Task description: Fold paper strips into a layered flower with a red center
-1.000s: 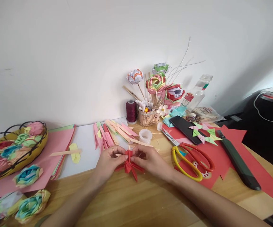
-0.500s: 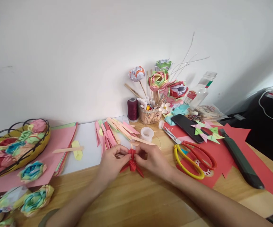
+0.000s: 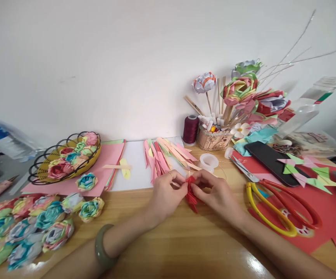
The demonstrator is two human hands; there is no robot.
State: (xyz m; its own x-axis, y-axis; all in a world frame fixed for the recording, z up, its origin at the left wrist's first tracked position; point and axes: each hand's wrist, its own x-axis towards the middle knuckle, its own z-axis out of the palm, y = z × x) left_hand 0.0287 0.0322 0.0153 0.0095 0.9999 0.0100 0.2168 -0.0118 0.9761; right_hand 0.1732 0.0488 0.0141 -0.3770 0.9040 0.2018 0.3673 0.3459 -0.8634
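Note:
Between my two hands is a piece of folded red paper (image 3: 191,199), its pointed flaps hanging below my fingers. My left hand (image 3: 168,195) pinches its left side with thumb and forefinger; a ring sits on one finger. On the other side my right hand (image 3: 216,192) pinches the paper the same way. Fingertips cover the upper part of the folds. Just beyond my hands lie folded paper strips (image 3: 162,159) in pink, peach, green and red, partly on a white sheet (image 3: 135,149). A translucent tape roll (image 3: 209,162) stands close behind my right hand.
Scissors (image 3: 272,205) with red and yellow handles lie at right on red paper (image 3: 327,217), near a phone (image 3: 272,162). A decorated holder (image 3: 214,140) with paper flowers stands by the wall beside a thread spool (image 3: 190,130). At left are a yellow basket (image 3: 48,155) and several paper flowers (image 3: 51,215).
The view has swung left, so the scene sits farther right and more paper flowers show. Both hands still pinch the red paper, whose flaps now look narrower and closer together.

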